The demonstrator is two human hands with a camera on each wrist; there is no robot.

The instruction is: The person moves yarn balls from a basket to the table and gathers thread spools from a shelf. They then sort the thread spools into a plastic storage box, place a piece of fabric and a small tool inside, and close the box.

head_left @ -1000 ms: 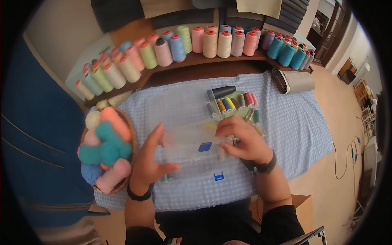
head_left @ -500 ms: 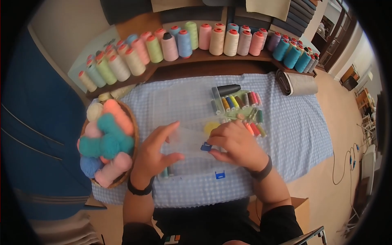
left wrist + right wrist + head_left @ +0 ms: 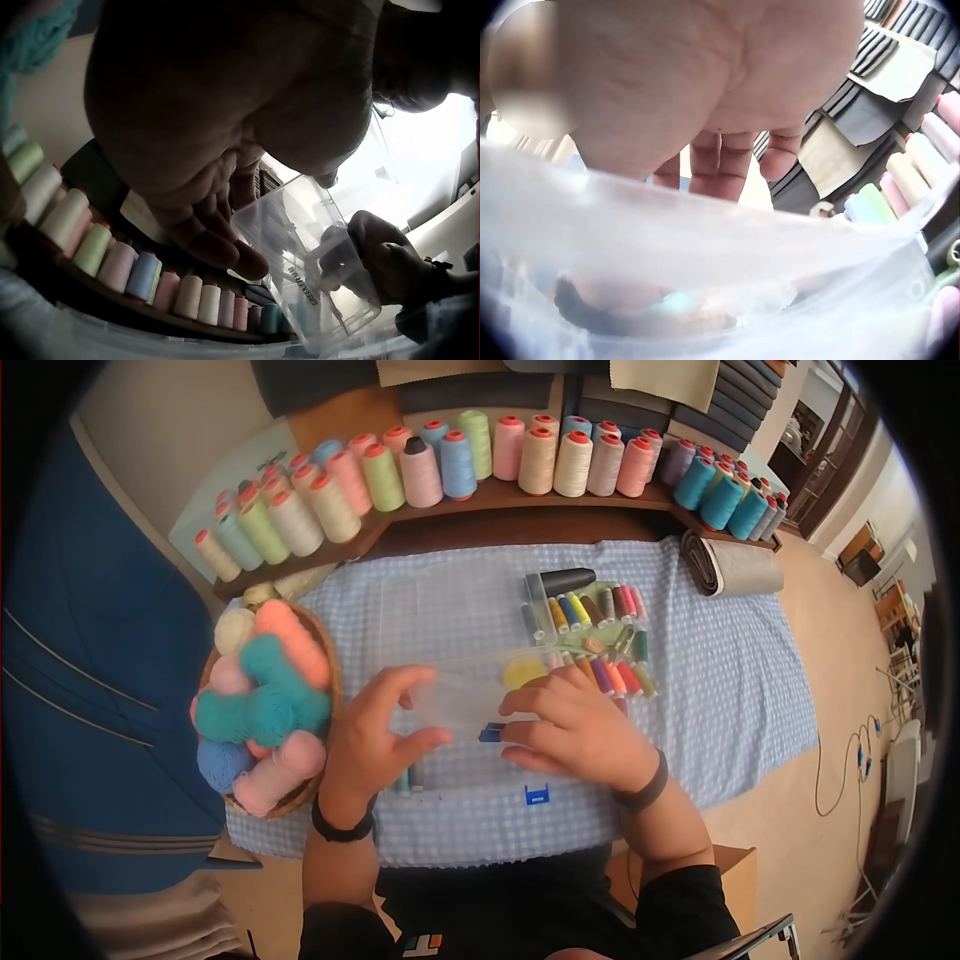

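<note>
A small clear plastic box (image 3: 281,240) is held up in front of me, faint lettering on its wall. My left hand (image 3: 375,730) grips its left end between thumb and fingers. At its right end is a blue latch (image 3: 491,733), with the fingertips of my right hand (image 3: 585,730) curled right at it. Through the clear wall in the left wrist view, fingers of that hand show behind the box. Beneath lies a larger clear case (image 3: 450,605), opened out on the cloth, with another blue latch (image 3: 537,794) at its near edge.
Small thread spools (image 3: 605,675) and a black tapered object (image 3: 567,581) lie right of the case. A basket of yarn (image 3: 333,660) stands at the left. Large thread cones (image 3: 540,465) line the back shelf, and a rolled grey cloth (image 3: 735,565) lies at the far right.
My right hand came in from the box's right side to the blue latch, which now sits slightly lower and tilted. The left hand keeps its grip on the box.
</note>
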